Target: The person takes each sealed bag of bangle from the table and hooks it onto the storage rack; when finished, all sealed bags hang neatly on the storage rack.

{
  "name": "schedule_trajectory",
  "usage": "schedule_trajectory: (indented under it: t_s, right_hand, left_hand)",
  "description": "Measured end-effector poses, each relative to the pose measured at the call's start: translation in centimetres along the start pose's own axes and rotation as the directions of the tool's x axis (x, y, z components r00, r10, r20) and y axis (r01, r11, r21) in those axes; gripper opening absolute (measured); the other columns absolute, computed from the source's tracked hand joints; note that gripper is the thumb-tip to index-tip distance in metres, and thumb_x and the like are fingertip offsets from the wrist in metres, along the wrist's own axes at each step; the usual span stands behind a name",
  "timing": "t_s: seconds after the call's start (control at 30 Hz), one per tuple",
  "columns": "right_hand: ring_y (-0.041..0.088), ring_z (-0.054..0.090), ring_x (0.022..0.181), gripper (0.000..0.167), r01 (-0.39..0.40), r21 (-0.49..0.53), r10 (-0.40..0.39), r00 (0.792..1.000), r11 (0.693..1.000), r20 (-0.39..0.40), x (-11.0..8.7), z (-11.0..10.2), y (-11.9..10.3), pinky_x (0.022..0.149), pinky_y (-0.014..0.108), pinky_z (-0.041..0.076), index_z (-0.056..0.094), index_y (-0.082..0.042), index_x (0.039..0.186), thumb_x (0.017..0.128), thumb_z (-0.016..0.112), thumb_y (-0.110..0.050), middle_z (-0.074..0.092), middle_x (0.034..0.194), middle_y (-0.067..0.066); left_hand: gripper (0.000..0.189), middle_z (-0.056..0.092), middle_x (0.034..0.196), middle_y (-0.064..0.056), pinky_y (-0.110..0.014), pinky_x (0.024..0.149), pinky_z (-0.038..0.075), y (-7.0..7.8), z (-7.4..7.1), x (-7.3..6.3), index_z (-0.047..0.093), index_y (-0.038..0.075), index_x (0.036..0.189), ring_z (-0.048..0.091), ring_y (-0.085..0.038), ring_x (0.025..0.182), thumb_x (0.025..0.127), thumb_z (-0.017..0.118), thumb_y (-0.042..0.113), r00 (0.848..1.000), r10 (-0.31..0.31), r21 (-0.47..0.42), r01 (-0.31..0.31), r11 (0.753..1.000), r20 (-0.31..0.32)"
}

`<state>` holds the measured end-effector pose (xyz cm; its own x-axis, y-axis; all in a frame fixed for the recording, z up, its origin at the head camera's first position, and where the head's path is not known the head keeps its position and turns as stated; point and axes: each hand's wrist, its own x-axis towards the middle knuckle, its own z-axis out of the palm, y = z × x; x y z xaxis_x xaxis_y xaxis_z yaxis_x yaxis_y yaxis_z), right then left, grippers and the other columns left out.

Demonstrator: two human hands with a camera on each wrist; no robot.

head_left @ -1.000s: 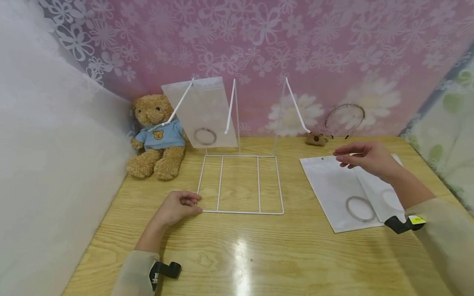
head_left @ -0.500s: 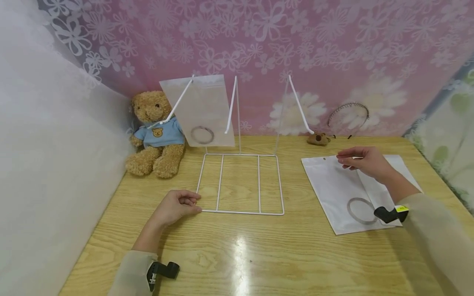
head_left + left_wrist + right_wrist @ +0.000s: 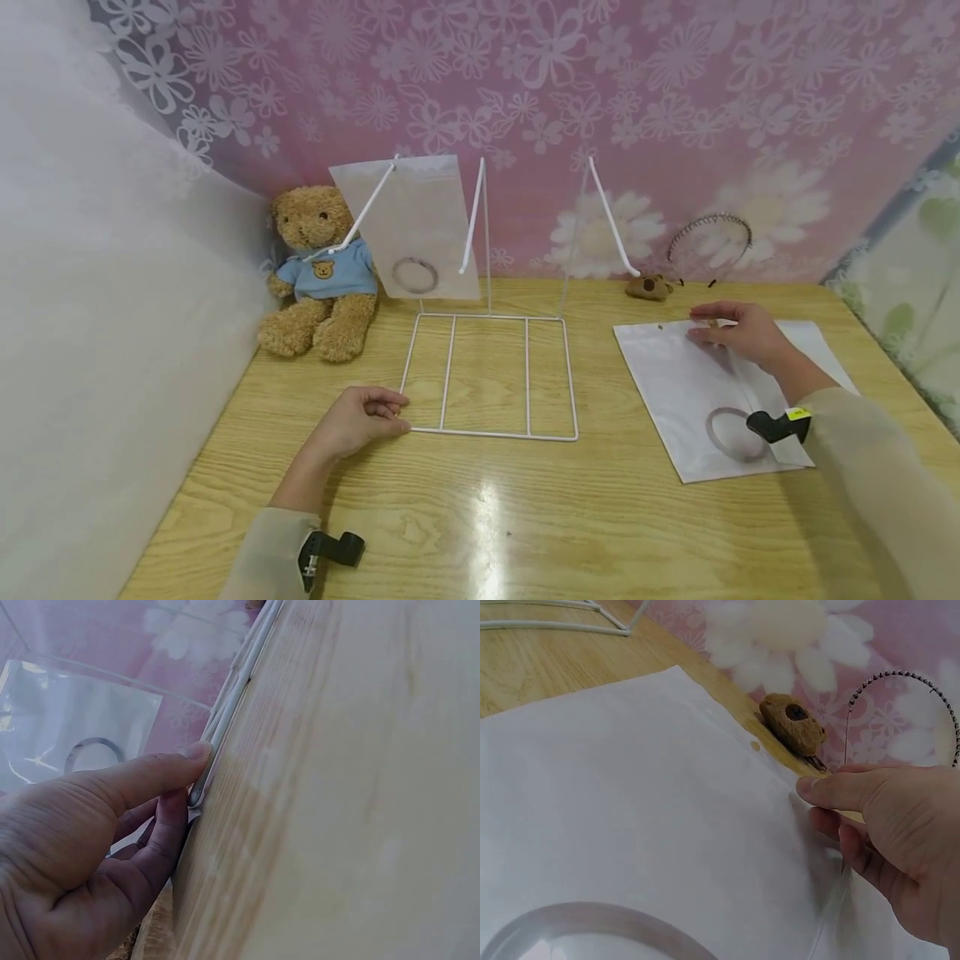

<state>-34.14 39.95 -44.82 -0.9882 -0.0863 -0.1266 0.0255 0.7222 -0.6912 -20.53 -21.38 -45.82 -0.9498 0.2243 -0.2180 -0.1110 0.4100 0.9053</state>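
Note:
My left hand (image 3: 363, 422) pinches the front left corner of a white wire display rack (image 3: 495, 433), thumb over the bar in the left wrist view. A white zip bag (image 3: 408, 208) with a ring-shaped print hangs from the rack's left hook (image 3: 363, 208). To the right, another white bag (image 3: 667, 383) lies flat on the table, partly over a further white bag (image 3: 813, 350). My right hand (image 3: 738, 333) is at the flat bag's top edge, fingers loosely bent. In the right wrist view, the thumb tip overlaps that edge beside the punched hole (image 3: 755, 745).
A teddy bear (image 3: 318, 283) in a blue top sits behind the rack's left side. A small brown animal-head item (image 3: 649, 287) and a beaded headband (image 3: 708, 221) are at the back right, by the floral backdrop (image 3: 525, 83). The rack's middle hook (image 3: 472, 217) and right hook (image 3: 613, 217) jut forward.
My right hand has lowered toward the flat bag's top edge, and its forearm has swung slightly left. My left hand stays on the rack's corner. The head view has shifted a little.

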Motion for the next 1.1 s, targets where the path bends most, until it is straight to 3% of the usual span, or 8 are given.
schedule_trajectory:
  t_s: [0.07, 0.17, 0.5, 0.67, 0.93, 1.1]
  right_hand:
    - [0.000, 0.061, 0.083, 0.074, -0.012, -0.012, 0.012, 1.000, 1.000, 0.000, 0.01, 0.05, 0.33, 0.069, 0.023, 0.053, 0.055, -0.007, 0.142, 0.086, 0.075, -0.051, 0.048, 0.147, 0.023]
    - [0.004, 0.056, 0.086, 0.078, -0.034, -0.029, 0.034, 0.999, 0.999, -0.006, 0.02, 0.06, 0.74, 0.067, 0.022, 0.051, 0.053, -0.007, 0.143, 0.085, 0.076, -0.053, 0.041, 0.152, 0.027]
    - [0.004, 0.055, 0.087, 0.077, -0.028, -0.056, 0.028, 1.000, 0.998, -0.010, 0.39, -0.06, 0.64, 0.066, 0.023, 0.051, 0.052, -0.003, 0.143, 0.087, 0.074, -0.049, 0.051, 0.140, 0.028]
    - [0.015, 0.054, 0.087, 0.063, -0.029, -0.085, 0.027, 0.999, 0.996, -0.018, 0.64, 0.17, 0.58, 0.063, 0.026, 0.050, 0.057, -0.003, 0.139, 0.091, 0.072, -0.042, 0.055, 0.132, 0.025]
    - [0.034, 0.061, 0.103, 0.058, -0.006, -0.143, 0.004, 1.000, 0.990, -0.015, 0.70, 0.47, 0.43, 0.067, 0.025, 0.052, 0.066, 0.001, 0.126, 0.094, 0.067, -0.047, 0.059, 0.128, 0.028]
    - [0.021, 0.062, 0.095, 0.057, -0.019, -0.116, 0.018, 1.000, 0.993, -0.009, 0.35, 0.21, 0.03, 0.068, 0.026, 0.053, 0.066, 0.001, 0.125, 0.094, 0.067, -0.046, 0.061, 0.126, 0.025]
  left_hand:
    - [0.041, 0.067, 0.103, -0.014, -0.025, 0.072, 0.054, 0.00, -0.03, -0.04, 0.068, -0.001, 0.119, 0.062, -0.017, 0.088, 0.083, 0.082, 0.013, 1.000, 0.006, -0.001, -0.006, 1.000, 0.005]
    - [0.041, 0.068, 0.104, -0.016, -0.024, 0.072, 0.054, 0.02, -0.07, -0.08, 0.068, -0.003, 0.120, 0.062, -0.017, 0.088, 0.084, 0.081, 0.013, 1.000, 0.011, -0.006, -0.011, 1.000, 0.010]
    - [0.041, 0.068, 0.101, -0.011, -0.024, 0.072, 0.054, -0.16, -0.04, 0.00, 0.069, -0.001, 0.119, 0.063, -0.015, 0.086, 0.083, 0.082, 0.014, 1.000, 0.009, 0.005, -0.009, 1.000, -0.003]
    - [0.041, 0.069, 0.102, -0.012, -0.024, 0.071, 0.054, -0.20, -0.04, 0.07, 0.069, -0.001, 0.119, 0.063, -0.015, 0.086, 0.083, 0.082, 0.014, 1.000, 0.007, 0.002, -0.007, 1.000, -0.001]
    - [0.041, 0.068, 0.103, -0.014, -0.024, 0.072, 0.054, 0.00, -0.18, -0.04, 0.068, -0.002, 0.119, 0.062, -0.017, 0.088, 0.083, 0.082, 0.013, 1.000, 0.004, 0.006, -0.004, 1.000, -0.003]
    - [0.040, 0.068, 0.102, -0.014, -0.024, 0.072, 0.054, 0.15, -0.16, -0.12, 0.069, -0.001, 0.119, 0.062, -0.018, 0.088, 0.083, 0.082, 0.013, 1.000, 0.007, 0.008, -0.007, 1.000, -0.004]
